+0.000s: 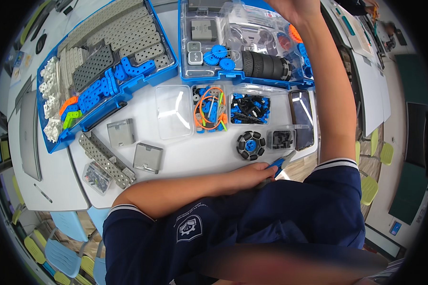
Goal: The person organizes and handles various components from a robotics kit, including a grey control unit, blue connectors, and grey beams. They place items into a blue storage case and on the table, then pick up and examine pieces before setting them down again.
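L hand (pixel 257 173): fingers wrapped round one end of a blue-and-grey piece (pixel 279 164), other end poking out ahead & to the right. R hand (pixel 296 8) is way out at full reach, over the far side of the R kit case (pixel 233 77); fingers are out of view, so can't tell if it's got anything.

To do this reach well, IMO: L hand should hold the piece snug but light, & a bit further in over the table (pixel 199 154), b/c the floor shows just right of it & a slip there = lost part. Mind the roller wheel (pixel 250 146) straight ahead of L hand & the small box of black bits (pixel 281 139) just ahead-right; an elbow swing could tip that one. R hand's best coming back high, w/ fingers clear of the orange gear (pixel 295 33) on its near side.
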